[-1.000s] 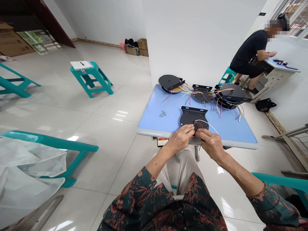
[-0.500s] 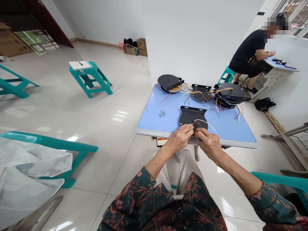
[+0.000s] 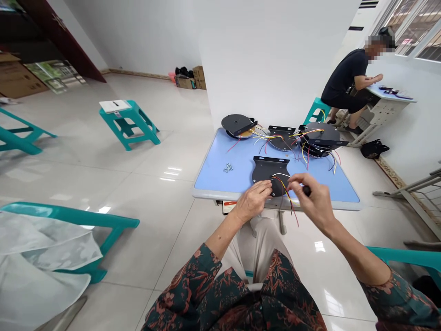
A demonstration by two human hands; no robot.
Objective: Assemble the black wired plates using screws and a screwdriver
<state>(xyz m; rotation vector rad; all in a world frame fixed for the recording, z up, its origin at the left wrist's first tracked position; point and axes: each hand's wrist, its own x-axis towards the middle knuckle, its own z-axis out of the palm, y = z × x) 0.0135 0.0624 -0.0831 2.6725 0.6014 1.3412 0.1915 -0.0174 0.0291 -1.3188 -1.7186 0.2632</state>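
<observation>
A black metal bracket plate point(image 3: 269, 171) with a rounded body and a slotted flange lies at the table's front edge. Red, yellow, white and dark wires point(image 3: 287, 195) come out of its middle and hang over the edge. My left hand point(image 3: 253, 200) grips the plate's near left side, fingers on top and the thumb out of sight. Raised just right of the plate, my right hand point(image 3: 315, 200) is closed round a black-handled tool point(image 3: 306, 190); most of the tool is hidden. A small pile of silver screws point(image 3: 228, 168) lies to the left on the blue tabletop point(image 3: 210, 177).
Along the table's back stand a round black assembly point(image 3: 236, 123), a smaller bracket assembly point(image 3: 282, 138) and a stacked one point(image 3: 320, 133), all with loose wires. A green stool point(image 3: 129, 124) stands left; a person point(image 3: 346, 76) sits at another desk, back right.
My right hand has lifted off the plate and moved right, and the black tool end now shows in it. The coloured wires now hang over the front edge. My left hand stays on the plate.
</observation>
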